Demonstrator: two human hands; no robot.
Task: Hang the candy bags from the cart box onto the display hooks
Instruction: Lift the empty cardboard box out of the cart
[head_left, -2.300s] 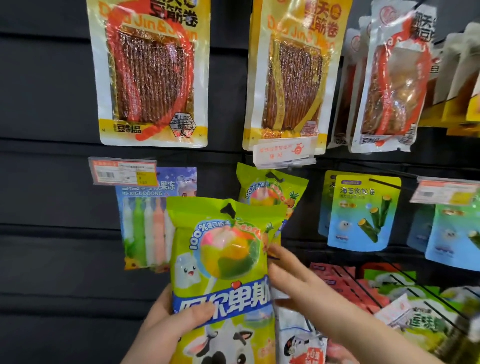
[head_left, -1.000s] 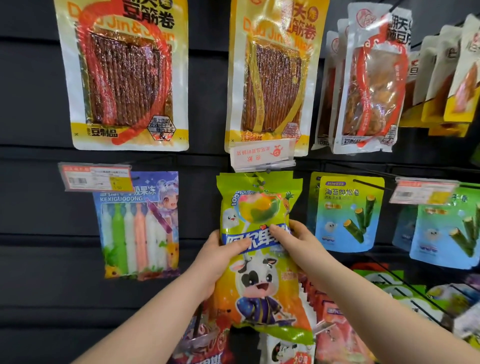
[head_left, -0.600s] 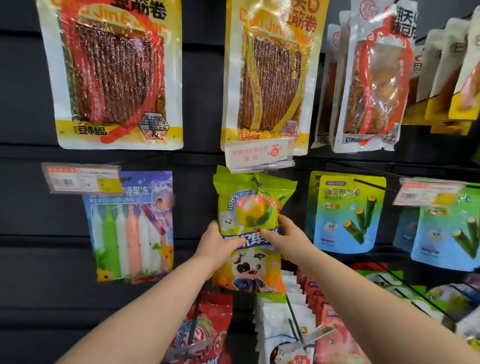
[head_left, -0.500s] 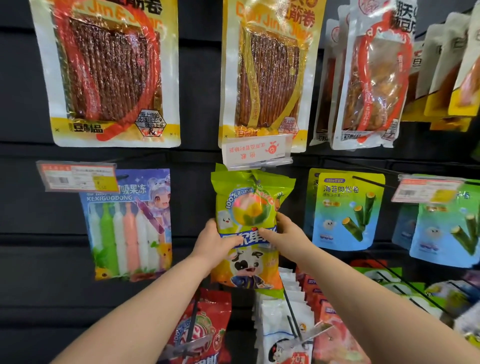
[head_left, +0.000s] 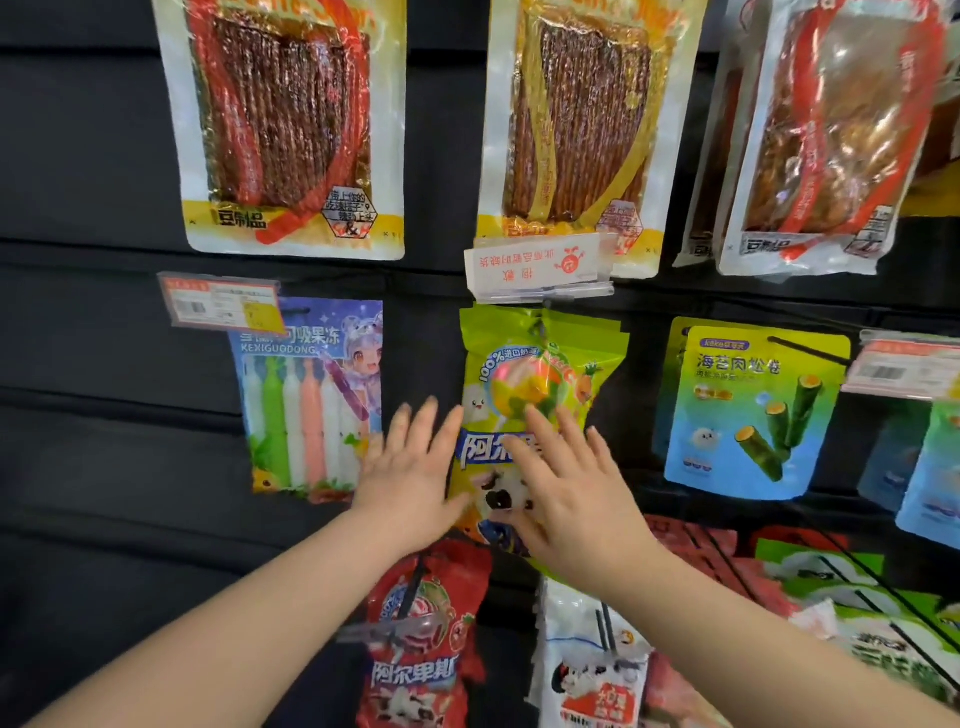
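Toward the left edge of the dark display wall (head_left: 104, 364) hangs a jelly-stick bag (head_left: 306, 395), its top corner hidden behind a price tag (head_left: 223, 304). Next comes the left hand (head_left: 410, 467), fingers straight and spread, gripping nothing, just beside the left edge of the green candy bag (head_left: 535, 364). That bag hangs at the wall's middle, just under a white sign (head_left: 540, 262) (what it hangs from is hard to make out). The right hand (head_left: 566, 483), likewise splayed and empty, covers the bag's lower half; whether it touches the bag is unclear. Further right hangs a seaweed-roll bag (head_left: 753, 410), and a blue packet (head_left: 930, 467) is cut off at the right edge.
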